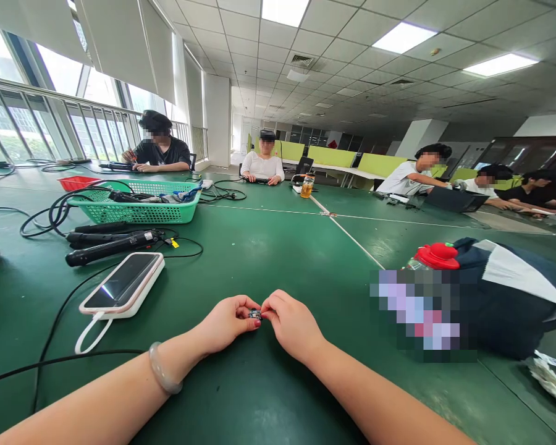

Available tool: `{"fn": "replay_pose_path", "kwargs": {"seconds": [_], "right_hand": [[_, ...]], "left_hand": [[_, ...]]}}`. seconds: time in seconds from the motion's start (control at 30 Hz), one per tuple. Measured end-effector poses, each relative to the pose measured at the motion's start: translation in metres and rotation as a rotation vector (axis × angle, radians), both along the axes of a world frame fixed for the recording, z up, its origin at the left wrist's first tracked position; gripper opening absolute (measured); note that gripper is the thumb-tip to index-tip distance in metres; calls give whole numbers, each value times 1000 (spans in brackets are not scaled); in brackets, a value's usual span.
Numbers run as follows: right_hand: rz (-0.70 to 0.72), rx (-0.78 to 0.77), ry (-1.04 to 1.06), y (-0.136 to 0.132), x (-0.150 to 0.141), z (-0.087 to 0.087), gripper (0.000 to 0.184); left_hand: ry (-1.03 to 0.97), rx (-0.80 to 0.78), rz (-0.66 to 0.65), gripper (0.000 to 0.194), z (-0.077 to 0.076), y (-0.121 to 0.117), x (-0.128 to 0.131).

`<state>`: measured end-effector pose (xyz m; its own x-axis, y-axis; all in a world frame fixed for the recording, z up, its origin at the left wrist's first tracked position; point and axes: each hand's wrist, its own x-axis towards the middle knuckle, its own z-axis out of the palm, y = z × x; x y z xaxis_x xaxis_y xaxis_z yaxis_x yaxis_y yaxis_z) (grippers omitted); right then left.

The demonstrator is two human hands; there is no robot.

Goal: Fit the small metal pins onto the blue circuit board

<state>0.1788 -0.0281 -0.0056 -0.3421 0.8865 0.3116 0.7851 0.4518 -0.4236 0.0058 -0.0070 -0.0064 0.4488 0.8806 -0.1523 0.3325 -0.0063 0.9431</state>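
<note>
Just above the green table (pixel 259 247), my two hands meet in front of me. My left hand (pixel 229 321) is closed, pinching a small dark and silvery part (pixel 254 314) whose exact kind I cannot make out. From the other side, the fingertips of my right hand (pixel 291 321) are pressed together at the right edge of this part. Fingers cover much of it. A pale bangle (pixel 163 368) circles my left wrist.
Left of my hands lie a phone on a white power bank (pixel 123 285), black tubular handles (pixel 115 243) with cables, and a green basket (pixel 139 213) of tools. At right stand a red-lidded bottle (pixel 433 256) and a dark bag (pixel 500 296). Several people sit around the table.
</note>
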Motion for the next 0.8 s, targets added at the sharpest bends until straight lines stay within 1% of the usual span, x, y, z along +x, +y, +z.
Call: {"fn": "replay_pose_path", "kwargs": {"seconds": [0.13,0.3,0.43,0.53,0.67,0.8], "right_hand": [[5,-7,-17,-1,-1,0,14],[44,-45,76,-3,1,3,14],[-4,-55,77,-4,2,3,18],[-12,-49,63,-2,1,0,18],[30,-53,48,1,1,-4,16],[50,1,21,3,1,-8,18]], "left_hand": [[-11,4,11,35,-1,0,0],[-7,-22,50,40,5,-2,0],[-25,-29,73,43,11,-3,-1],[-27,-20,72,40,13,-5,0],[-12,12,54,40,13,-6,-1],[-66,-7,32,42,12,-6,-3]]}}
